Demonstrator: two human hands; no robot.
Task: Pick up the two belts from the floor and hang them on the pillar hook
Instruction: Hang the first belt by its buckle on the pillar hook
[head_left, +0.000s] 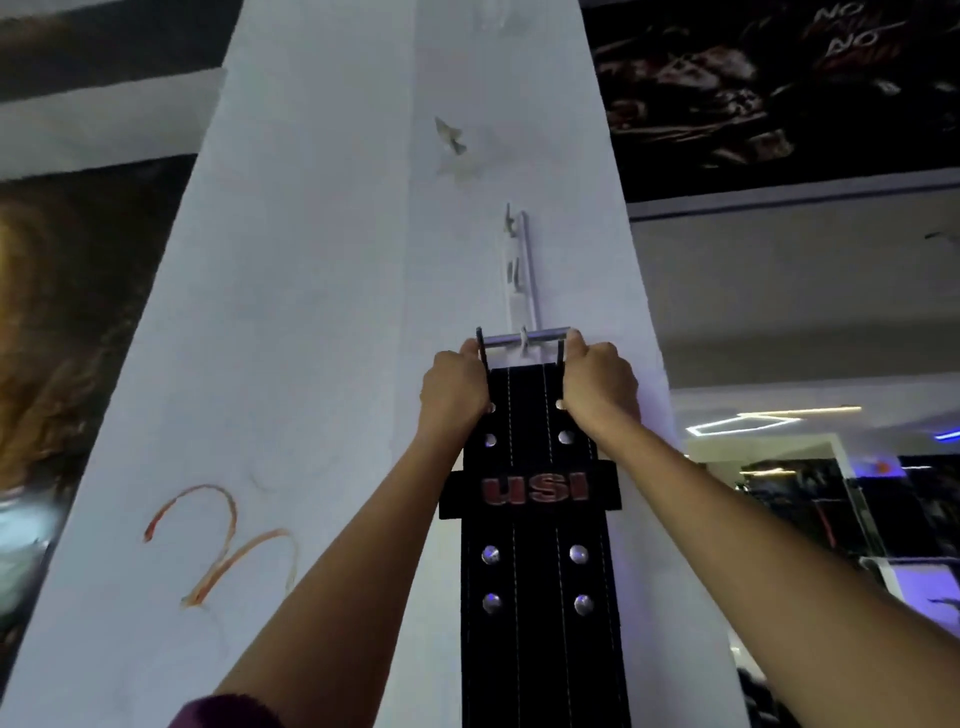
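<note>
A wide black belt (537, 582) with red "USI" lettering and metal rivets hangs straight down against the white pillar (322, 322). Its metal buckle bar (522, 339) lies across the small white hook (523, 340) at the foot of a white bracket. My left hand (454, 397) grips the belt's top left edge by the buckle. On the opposite edge my right hand (597, 389) grips the top right the same way. Only one belt shows; a second one is not in view.
A white bracket strip (519, 270) runs up the pillar above the hook, with chipped plaster (454, 148) higher up. Orange scribbles (218, 540) mark the pillar's left face. Dark posters (769, 88) cover the wall at upper right.
</note>
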